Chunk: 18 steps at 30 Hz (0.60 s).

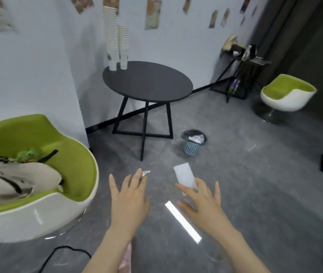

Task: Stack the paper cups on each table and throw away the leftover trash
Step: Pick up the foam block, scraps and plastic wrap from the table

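Note:
Two tall stacks of white paper cups [115, 38] stand at the far left edge of a round black table [150, 81]. A small blue mesh bin [193, 142] with a dark liner and crumpled white paper inside sits on the floor right of the table. My left hand [129, 196] pinches a small silver foil scrap [145, 173] between its fingers over the floor. To its right, my right hand [202, 201] holds a white piece of paper [185, 175] that sticks up beyond the fingers. Both hands hover in front of the bin, short of it.
A green and white tub chair [62, 174] with a beige bag in it stands close on the left. Another such chair [288, 95] is at the far right, beside a black wire rack [239, 75]. A black cable [64, 253] lies on the grey floor.

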{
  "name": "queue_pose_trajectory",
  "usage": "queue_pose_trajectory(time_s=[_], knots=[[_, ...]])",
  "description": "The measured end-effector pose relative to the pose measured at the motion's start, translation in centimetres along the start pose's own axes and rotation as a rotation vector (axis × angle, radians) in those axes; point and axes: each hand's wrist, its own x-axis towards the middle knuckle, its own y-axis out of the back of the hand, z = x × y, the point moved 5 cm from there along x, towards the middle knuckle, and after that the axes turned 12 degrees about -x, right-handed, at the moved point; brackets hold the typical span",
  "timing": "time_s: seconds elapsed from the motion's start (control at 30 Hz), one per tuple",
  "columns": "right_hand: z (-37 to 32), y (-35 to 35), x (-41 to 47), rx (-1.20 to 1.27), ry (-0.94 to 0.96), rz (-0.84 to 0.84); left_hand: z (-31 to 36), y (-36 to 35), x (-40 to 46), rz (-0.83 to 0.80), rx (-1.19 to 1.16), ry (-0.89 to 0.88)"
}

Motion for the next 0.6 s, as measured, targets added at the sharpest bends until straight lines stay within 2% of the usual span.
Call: queue_pose_trajectory(time_s=[0.37, 0.6], knots=[[10.9, 2.1, 16.4, 0.03, -0.279, 0.008, 5.8, -4.2, 23.1, -0.146, 0.035, -0.239], [18.7, 0.2, 23.5, 0.043, -0.45, -0.047, 10.2, -9.4, 35.5, -0.256, 0.104, -0.363]])
